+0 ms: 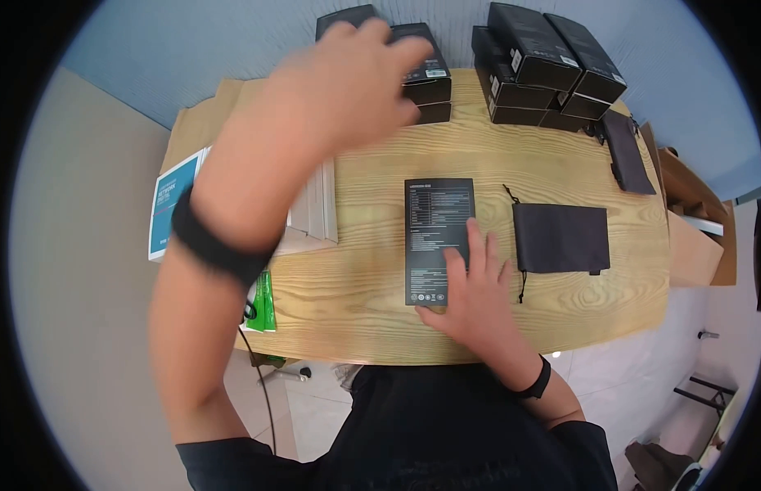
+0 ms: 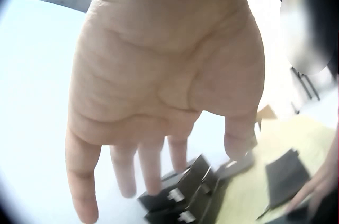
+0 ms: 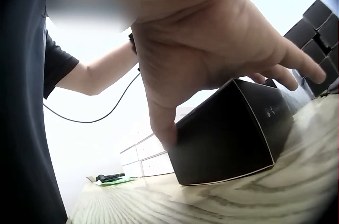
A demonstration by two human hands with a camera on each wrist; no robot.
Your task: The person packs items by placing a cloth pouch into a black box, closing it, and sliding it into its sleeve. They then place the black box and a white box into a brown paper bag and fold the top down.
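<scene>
A black printed box (image 1: pixel 425 245) lies on the wooden table in front of the person. My right hand (image 1: pixel 483 299) rests at its right side, fingers loosely extended over the top. In the right wrist view the thumb touches the end of this black box (image 3: pixel 222 139). My left hand (image 1: pixel 348 90), blurred, is raised over the back left stack of black boxes (image 1: pixel 434 90) and partly hides it. Its fingers are spread, and the palm (image 2: pixel 164 65) holds nothing in the left wrist view. To the right of the printed box lies a dark drawstring pouch (image 1: pixel 560 237).
More black boxes (image 1: pixel 536 61) are stacked at the back right, with another dark pouch (image 1: pixel 628 151) beside them. White-and-blue boxes (image 1: pixel 174 200) sit at the left, partly behind the left arm. Green packets (image 1: pixel 266 303) lie near the front left edge. A cardboard box (image 1: pixel 695 250) stands beyond the right edge.
</scene>
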